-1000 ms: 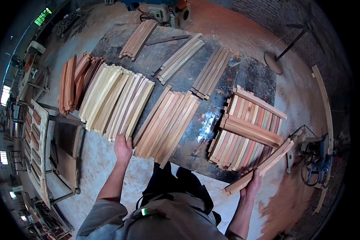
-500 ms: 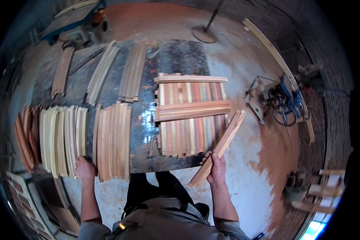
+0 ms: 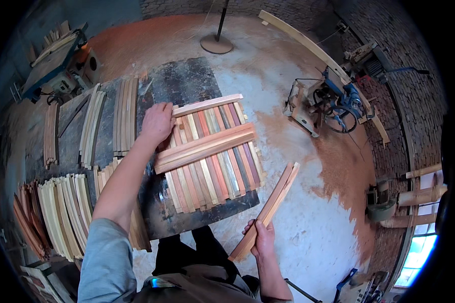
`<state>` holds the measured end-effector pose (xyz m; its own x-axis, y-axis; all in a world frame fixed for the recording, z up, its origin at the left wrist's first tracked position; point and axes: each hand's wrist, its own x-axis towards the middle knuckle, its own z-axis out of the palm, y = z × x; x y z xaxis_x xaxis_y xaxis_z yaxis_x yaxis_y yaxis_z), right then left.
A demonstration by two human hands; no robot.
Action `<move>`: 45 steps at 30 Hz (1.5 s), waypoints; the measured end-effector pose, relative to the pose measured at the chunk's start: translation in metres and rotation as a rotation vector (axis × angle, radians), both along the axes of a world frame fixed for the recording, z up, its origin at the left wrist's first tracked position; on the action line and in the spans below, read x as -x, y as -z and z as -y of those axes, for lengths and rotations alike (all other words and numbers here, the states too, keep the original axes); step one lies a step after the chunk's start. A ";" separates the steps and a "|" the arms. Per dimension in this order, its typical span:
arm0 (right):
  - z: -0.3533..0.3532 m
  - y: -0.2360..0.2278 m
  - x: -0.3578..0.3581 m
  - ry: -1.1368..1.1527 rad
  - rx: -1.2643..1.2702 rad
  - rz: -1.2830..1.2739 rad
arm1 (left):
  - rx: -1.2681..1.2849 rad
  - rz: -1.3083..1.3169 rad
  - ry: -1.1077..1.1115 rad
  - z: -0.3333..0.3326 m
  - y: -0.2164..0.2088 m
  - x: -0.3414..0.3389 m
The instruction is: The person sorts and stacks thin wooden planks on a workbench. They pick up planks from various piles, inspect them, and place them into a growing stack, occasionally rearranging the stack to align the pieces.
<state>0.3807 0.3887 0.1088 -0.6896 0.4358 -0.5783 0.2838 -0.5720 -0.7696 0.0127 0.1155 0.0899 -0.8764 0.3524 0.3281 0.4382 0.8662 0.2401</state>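
Note:
My right hand, off the table's front right corner, is closed around a pair of reddish-brown wooden strips tilted up to the right. At the far left corner of the panel of multicoloured wooden strips, my left hand has its fingers curled at the left end of a pale pinkish strip. That strip lies crosswise over the panel's far edge. Across the panel's middle rest reddish strips side by side. My left forearm hides part of a light-brown bundle near the front edge.
Pale strips and dark reddish strips line the dark table's front left. More bundles lie behind them. A machine with a wheel stands right, a saw table far left, and a round-based stand beyond.
My left hand has gone from the front left bundles to the panel's far left corner. The right hand keeps its strips. The view has turned, so the table appears shifted left and tilted.

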 end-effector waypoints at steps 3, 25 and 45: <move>-0.006 0.009 -0.010 -0.007 -0.037 -0.003 | 0.097 0.142 -0.040 -0.012 0.007 0.010; 0.030 0.014 0.101 -0.482 -0.134 -0.091 | -0.615 0.499 -1.117 0.214 0.038 -0.407; 0.056 0.023 0.110 -0.518 -0.121 -0.038 | 0.090 0.282 -1.178 0.268 0.078 -0.396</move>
